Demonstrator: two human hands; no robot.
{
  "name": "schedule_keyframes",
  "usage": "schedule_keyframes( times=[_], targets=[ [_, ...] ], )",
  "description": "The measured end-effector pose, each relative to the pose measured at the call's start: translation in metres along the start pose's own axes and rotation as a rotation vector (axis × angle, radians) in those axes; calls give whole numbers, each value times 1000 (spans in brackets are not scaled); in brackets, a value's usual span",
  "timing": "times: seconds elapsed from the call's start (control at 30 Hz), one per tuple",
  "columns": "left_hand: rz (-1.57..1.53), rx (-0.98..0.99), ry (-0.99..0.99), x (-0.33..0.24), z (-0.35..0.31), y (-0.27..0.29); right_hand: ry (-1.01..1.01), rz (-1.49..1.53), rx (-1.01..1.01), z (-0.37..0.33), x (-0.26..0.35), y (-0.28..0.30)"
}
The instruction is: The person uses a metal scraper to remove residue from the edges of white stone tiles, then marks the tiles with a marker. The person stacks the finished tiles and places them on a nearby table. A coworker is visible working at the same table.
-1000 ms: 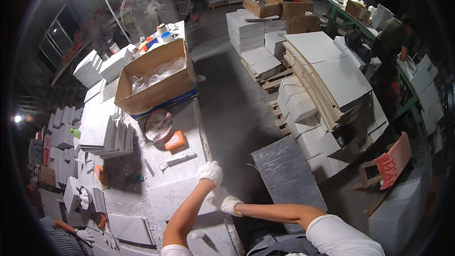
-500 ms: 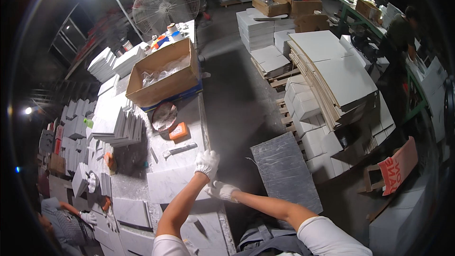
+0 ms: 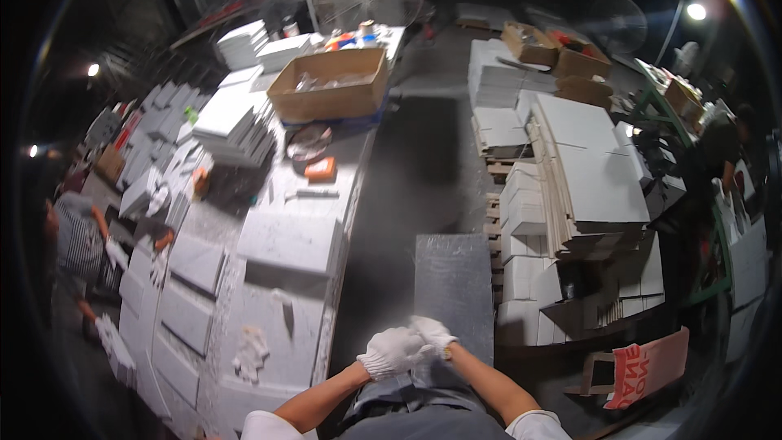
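Note:
My left hand [image 3: 394, 353] and my right hand [image 3: 433, 336], both in white knit gloves, meet in front of my waist. The left one looks closed, its curled fingers against the right glove; anything inside it is hidden. The right hand's fingers are partly covered where the two overlap, so their pose is unclear. Left of them, on the worktable, a white grey-veined slab [image 3: 291, 238] lies raised near the edge. Nearer lie a small pale tool [image 3: 283, 300] and a crumpled white glove [image 3: 251, 352]. Beyond my hands a dark grey board [image 3: 453, 277] lies low down.
Up the table stand an orange box [image 3: 321, 169], a round dish [image 3: 309, 143], an open carton [image 3: 326, 96] and stacked tiles [image 3: 224, 126]. Stacked flat cardboard [image 3: 590, 163] and white boxes rise on the right. A co-worker [image 3: 77, 232] handles slabs at far left.
Both my hands have left the slab at the table edge and drawn back together before my waist. My view has turned, and the table things appear smaller.

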State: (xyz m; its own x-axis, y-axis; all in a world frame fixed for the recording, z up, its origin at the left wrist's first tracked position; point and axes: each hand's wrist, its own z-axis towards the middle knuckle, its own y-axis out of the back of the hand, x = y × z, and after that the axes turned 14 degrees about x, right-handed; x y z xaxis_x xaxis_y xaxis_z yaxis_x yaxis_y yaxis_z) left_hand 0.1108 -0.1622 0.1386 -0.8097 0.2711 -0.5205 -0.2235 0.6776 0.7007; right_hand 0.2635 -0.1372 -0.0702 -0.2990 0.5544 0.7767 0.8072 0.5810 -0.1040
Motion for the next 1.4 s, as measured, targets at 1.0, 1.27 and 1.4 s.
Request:
schedule_keyframes(
  times=[1.0,1.27,1.4],
  targets=[
    [-597,-1081,1221,256,-58,-29,-260,653,-229,-142,-155,22],
    [-1130,-1420,520,334,-56,-89,-419,591,-281,-148,-172,-6],
    [-898,-1343,913,339,-112,-111,-252,636,-183,-124,-143,1]
  ],
)
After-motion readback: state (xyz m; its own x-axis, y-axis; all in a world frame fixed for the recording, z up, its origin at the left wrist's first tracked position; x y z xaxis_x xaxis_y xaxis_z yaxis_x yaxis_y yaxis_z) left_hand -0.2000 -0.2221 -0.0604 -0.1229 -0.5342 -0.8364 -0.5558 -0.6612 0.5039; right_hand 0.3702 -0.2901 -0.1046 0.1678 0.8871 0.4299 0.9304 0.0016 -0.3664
